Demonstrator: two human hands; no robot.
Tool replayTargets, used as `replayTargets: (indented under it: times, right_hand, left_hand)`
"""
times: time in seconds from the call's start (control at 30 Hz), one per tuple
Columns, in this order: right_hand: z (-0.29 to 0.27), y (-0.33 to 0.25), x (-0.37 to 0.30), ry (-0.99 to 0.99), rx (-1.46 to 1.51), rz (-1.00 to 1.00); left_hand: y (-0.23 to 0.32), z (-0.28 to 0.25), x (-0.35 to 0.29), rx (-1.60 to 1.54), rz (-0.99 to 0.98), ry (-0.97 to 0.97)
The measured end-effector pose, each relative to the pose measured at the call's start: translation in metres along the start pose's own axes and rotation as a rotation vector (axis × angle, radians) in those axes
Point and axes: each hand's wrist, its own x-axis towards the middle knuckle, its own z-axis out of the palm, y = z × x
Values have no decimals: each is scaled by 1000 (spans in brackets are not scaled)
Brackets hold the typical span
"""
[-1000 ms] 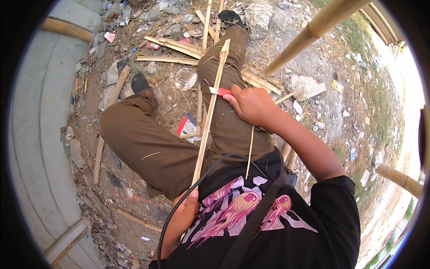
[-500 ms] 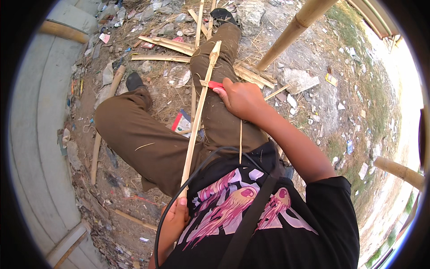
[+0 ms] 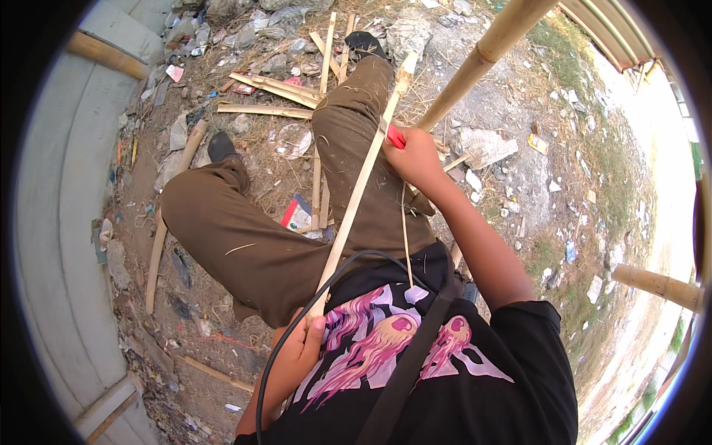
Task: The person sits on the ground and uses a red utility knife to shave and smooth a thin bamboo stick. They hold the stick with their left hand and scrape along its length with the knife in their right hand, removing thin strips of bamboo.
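Observation:
A long, pale split bamboo strip (image 3: 359, 190) lies slantwise over my right thigh, its far end frayed near the ankle. My left hand (image 3: 302, 347) pinches its near end at my waist. In my closed right hand (image 3: 417, 160) is a red-handled knife (image 3: 396, 138). Its blade sits against the strip above the knee, mostly hidden by the strip and fingers. A thin bamboo sliver (image 3: 406, 230) rests on the same thigh, reaching my shirt.
Several split bamboo pieces (image 3: 268, 111) lie beyond my legs. A thick bamboo pole (image 3: 475, 70) slants up at right, close to my right hand. A grey panel wall (image 3: 81, 185) stands left. Litter and stones (image 3: 482, 148) cover the ground. A black cable (image 3: 273, 356) crosses my left wrist area.
The strip's far end has swung right. My right hand and the knife have shifted right with it, the blade still at the strip. My left hand has moved slightly right.

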Motion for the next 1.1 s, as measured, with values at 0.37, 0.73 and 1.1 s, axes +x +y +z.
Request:
replayTargets:
  times: [0.37, 0.73, 1.1]
  right_hand:
    - [46, -2, 18, 108, -162, 223]
    - [48, 2, 23, 30, -146, 260]
    - [35, 12, 36, -164, -186, 205]
  left_hand:
    - [-1, 13, 14, -34, -91, 20]
    - [-28, 18, 3, -226, -157, 1]
    - [-27, 12, 4, -574, -411, -24]
